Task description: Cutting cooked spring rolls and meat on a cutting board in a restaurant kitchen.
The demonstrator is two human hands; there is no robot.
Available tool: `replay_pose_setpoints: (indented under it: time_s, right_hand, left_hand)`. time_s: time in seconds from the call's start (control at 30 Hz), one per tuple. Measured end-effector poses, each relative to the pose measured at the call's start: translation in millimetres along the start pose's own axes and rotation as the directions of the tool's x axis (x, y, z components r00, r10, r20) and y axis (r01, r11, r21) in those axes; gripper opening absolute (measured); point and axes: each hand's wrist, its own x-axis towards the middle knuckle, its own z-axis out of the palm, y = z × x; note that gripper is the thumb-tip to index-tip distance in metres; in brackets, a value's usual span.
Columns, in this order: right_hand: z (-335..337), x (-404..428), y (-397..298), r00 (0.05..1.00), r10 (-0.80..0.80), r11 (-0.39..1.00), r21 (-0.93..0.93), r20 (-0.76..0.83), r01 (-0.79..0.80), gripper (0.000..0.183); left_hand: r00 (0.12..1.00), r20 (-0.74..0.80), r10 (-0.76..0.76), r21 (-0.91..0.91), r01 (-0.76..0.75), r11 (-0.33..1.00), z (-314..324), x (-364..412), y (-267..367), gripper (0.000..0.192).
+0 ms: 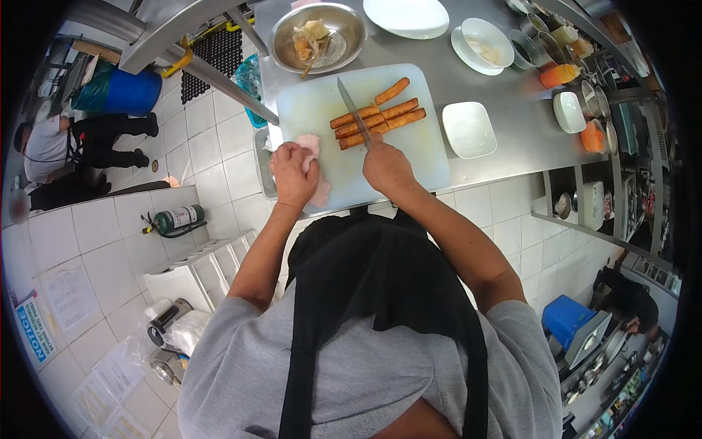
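Observation:
My right hand (386, 164) grips a kitchen knife (352, 108), its blade lying across several browned fried rolls (396, 120) on a white cutting board (307, 104). The rolls lie side by side and look cut across near their middles; one shorter piece (392, 91) sits apart at the far side. My left hand (294, 171) rests on a pink cloth (320, 189) at the board's left edge, its fingers curled over the cloth. To the board's right stands an empty white square bowl (469, 130).
Beyond the board are a perforated metal bowl (343, 52) with food scraps, a white oval plate (408, 19) and a white bowl (485, 44) on a saucer. Sauce bottles (559, 76) and metal containers line the right. A steel shelf post (219, 82) rises at the left.

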Motion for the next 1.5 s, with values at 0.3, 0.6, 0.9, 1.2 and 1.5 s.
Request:
replay_pose_setpoints:
  time_s: [0.3, 0.6, 0.9, 1.2, 1.5]
  right_hand:
    - [-39, -15, 23, 0.989, -0.129, 0.985, 0.11, -0.066, 0.136, 0.026]
    - [-58, -66, 53, 0.987, -0.012, 0.969, 0.241, -0.161, 0.051, 0.024]
    - [-101, -100, 102, 0.942, 0.179, 0.965, 0.238, -0.283, -0.112, 0.022]
    - [-97, -96, 131, 0.924, 0.232, 0.963, 0.209, -0.304, -0.173, 0.024]
    - [-95, -41, 136, 0.955, 0.107, 0.994, 0.053, -0.277, -0.096, 0.02]
  left_hand:
    - [1.0, 0.03, 0.004, -0.007, -0.003, 1.0, 2, -6, 0, 0.029]
    - [1.0, -0.015, 0.022, 0.093, -0.02, 0.995, -13, 21, 32, 0.049]
    - [0.916, 0.39, 0.097, 0.1, -0.146, 0.984, 45, 139, 113, 0.105]
    - [0.76, 0.594, 0.265, 0.11, -0.402, 0.909, 83, 163, 147, 0.11]
    - [0.845, 0.518, 0.134, 0.023, -0.17, 0.985, 88, 159, 147, 0.09]
